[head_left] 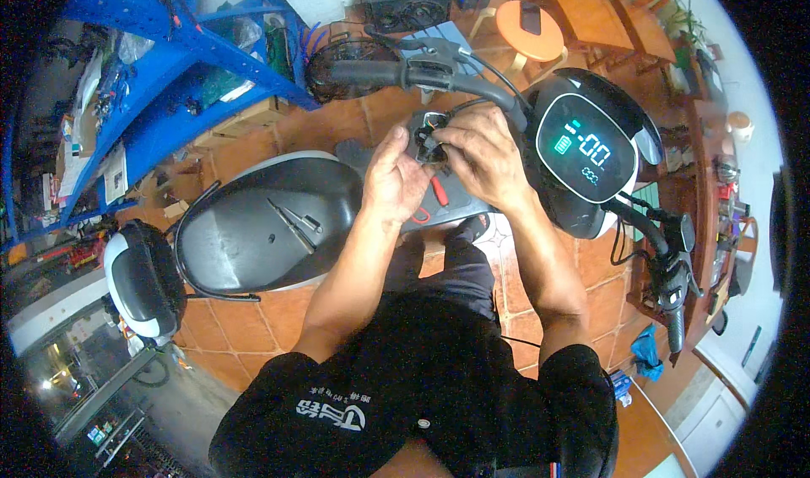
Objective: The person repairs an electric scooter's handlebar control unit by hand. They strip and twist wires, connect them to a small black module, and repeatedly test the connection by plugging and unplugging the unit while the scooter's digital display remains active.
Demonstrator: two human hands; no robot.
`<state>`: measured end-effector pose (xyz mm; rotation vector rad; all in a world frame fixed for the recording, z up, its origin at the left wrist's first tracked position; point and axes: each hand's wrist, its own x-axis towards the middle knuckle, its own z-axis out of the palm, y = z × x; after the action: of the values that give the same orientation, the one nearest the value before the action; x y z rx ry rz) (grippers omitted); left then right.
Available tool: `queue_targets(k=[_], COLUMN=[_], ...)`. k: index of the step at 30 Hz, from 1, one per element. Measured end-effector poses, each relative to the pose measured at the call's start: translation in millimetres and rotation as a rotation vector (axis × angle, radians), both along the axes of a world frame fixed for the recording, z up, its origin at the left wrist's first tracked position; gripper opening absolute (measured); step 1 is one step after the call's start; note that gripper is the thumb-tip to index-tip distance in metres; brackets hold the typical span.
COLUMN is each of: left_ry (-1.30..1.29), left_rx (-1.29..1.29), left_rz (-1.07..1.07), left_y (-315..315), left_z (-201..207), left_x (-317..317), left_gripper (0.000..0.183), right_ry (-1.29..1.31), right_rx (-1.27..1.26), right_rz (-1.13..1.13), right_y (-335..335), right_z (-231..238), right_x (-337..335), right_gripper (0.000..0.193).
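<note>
Between my two hands is a small black plastic housing (429, 137) with thin wires inside, seemingly an opened handlebar switch. My left hand (396, 176) cups it from the near left side, thumb up along its edge. The fingertips of my right hand (488, 151) pinch at its inner parts; the exact piece is too small to make out. Just beyond runs the black left handlebar (460, 80) of an electric scooter. Its lit dashboard (588, 147) lies to the right of my hands. Below them, a red-handled tool (440, 191) rests on the scooter's footboard.
A screwdriver (291, 222) and a small metal piece lie on the black seat (228, 233). Behind it is the padded backrest (145, 282). Blue metal shelving (160, 64) fills the far left. An orange-topped stool (530, 31) stands beyond the handlebar; the right grip (675, 330) juts out at right.
</note>
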<state>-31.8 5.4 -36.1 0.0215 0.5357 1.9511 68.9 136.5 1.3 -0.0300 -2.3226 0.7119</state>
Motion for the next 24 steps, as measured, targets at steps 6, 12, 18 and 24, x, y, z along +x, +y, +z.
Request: queue_targets(k=[6,12,18,24], left_ry=[-0.024,-0.101,-0.105,-0.09], left_rx=[0.003,0.02,0.026,-0.066], left_rz=[-0.01,-0.009,-0.021,0.041], left_y=[-1,0,-1,3], left_z=[-2,-2,-5,-6], left_x=[-1,-2,-5,-7], left_gripper=[0.038,0.038,0.038,0.038], right_ry=[0.035,0.016,-0.056,-0.058], right_rx=[-0.033,0.053,0.133,0.134], right_rz=[-0.021,-0.022,-0.054,-0.061], right_y=[-4,-2,0,2], right_z=[1,3,6,6], right_x=[-5,-8,-13,-14], right_gripper=[0.029,0.028,0.026,0.023])
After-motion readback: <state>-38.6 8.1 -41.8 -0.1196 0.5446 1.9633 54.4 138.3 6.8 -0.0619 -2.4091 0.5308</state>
